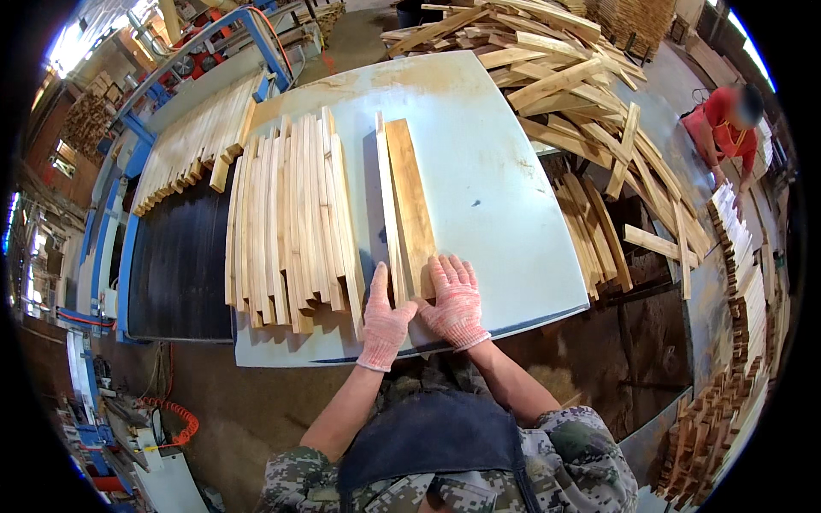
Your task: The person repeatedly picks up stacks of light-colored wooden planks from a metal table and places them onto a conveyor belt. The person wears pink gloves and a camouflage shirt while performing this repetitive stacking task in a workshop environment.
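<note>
Two wooden slats lie side by side in front of me on a pale blue tabletop (505, 231). The left slat (389, 205) stands on its narrow edge, and the darker slat (412, 197) shows its broad face. My left hand (387, 323), in a pink-and-white knit glove, is at the near end of the left slat, its fingers stretched along the outer side. My gloved right hand (453, 303) lies flat with fingers spread over the near end of the darker slat. Both thumbs meet between them. Left of these, a row of upright slats (291, 214) stands packed together.
Another row of slats (201, 132) sits on a blue-framed machine with a black belt (180, 265). Beyond the table's right edge is a heap of loose boards (590, 103). A person in red (727, 128) handles a long stack of slats (740, 256) at far right.
</note>
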A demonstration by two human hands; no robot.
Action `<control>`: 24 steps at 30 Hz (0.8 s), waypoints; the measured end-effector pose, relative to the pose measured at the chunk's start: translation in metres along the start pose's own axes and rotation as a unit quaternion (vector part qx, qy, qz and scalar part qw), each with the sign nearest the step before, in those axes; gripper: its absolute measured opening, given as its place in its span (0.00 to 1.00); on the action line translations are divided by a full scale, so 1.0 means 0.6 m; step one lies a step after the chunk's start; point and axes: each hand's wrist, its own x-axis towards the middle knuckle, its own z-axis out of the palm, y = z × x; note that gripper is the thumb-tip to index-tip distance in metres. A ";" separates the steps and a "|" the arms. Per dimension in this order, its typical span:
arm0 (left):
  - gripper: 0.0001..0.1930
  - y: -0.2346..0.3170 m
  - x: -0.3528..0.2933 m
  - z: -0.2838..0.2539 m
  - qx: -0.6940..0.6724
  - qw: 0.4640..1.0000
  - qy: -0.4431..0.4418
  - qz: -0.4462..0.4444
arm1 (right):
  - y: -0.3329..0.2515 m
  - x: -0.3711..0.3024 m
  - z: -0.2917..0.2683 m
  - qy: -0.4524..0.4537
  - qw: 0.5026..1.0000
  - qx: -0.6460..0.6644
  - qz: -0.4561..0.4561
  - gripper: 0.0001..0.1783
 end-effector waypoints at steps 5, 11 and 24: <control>0.46 0.004 -0.037 -0.009 0.016 1.000 -0.020 0.011 | -0.001 0.002 -0.010 0.016 0.999 0.034 0.020 0.48; 0.44 -0.020 -0.022 0.020 -0.159 0.987 -0.025 -0.029 | -0.001 -0.017 -0.006 0.070 0.979 0.190 -0.026 0.43; 0.38 0.002 -0.013 0.011 -0.033 0.998 -0.039 0.027 | -0.005 -0.032 -0.022 -0.043 0.956 0.286 0.046 0.42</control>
